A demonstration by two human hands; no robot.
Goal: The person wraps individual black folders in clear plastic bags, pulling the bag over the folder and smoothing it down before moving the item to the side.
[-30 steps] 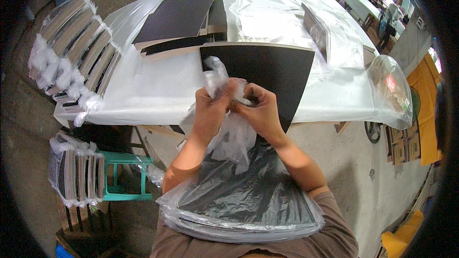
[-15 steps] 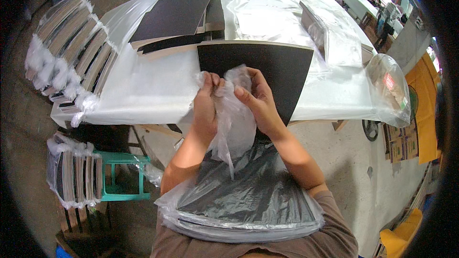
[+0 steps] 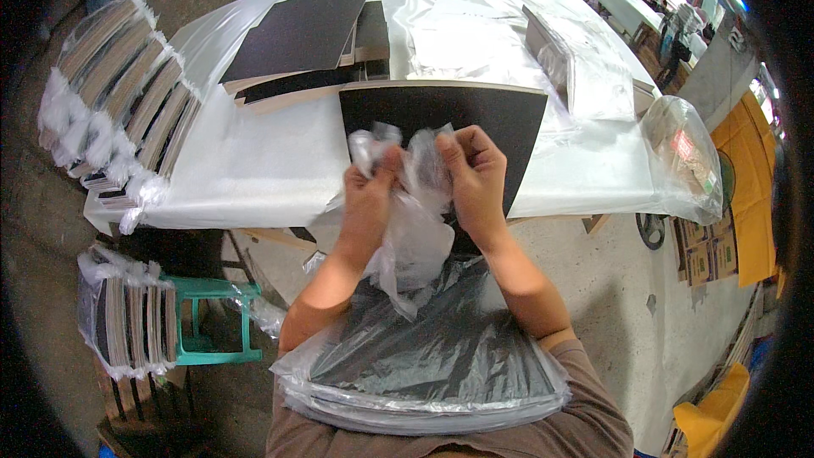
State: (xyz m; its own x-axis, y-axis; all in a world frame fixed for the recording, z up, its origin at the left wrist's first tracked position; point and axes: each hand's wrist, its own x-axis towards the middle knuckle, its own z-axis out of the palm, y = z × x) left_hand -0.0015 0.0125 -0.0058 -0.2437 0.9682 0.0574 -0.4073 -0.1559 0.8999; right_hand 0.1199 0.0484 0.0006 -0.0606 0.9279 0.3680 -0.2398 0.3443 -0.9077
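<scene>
A clear plastic bag (image 3: pixel 420 242) hangs in front of me, its crumpled top gathered between my hands. My left hand (image 3: pixel 371 191) is closed on one bunch of the film; my right hand (image 3: pixel 476 178) pinches another bunch beside it. The fingertips of both are a little blurred. Below, against my body, the bag's film covers a stack of flat black boards (image 3: pixel 424 356). Behind my hands a bare black board (image 3: pixel 517 119) with a pale edge stands tilted at the table's near edge; its lower part is hidden.
The table (image 3: pixel 229 170) wears shiny white sheeting. On it lie black boards (image 3: pixel 292 38), bagged board stacks (image 3: pixel 114 89), white sheets (image 3: pixel 462 47), an upright wrapped stack (image 3: pixel 547 55) and a clear bag (image 3: pixel 682 157). A green stool (image 3: pixel 219 356) beside another bagged stack (image 3: pixel 131 314) stands lower left.
My hands have spread slightly, each drawing its bunch of film apart from the other. The right hand has turned its fingers inward and closed tighter. The whole view has shifted slightly.
</scene>
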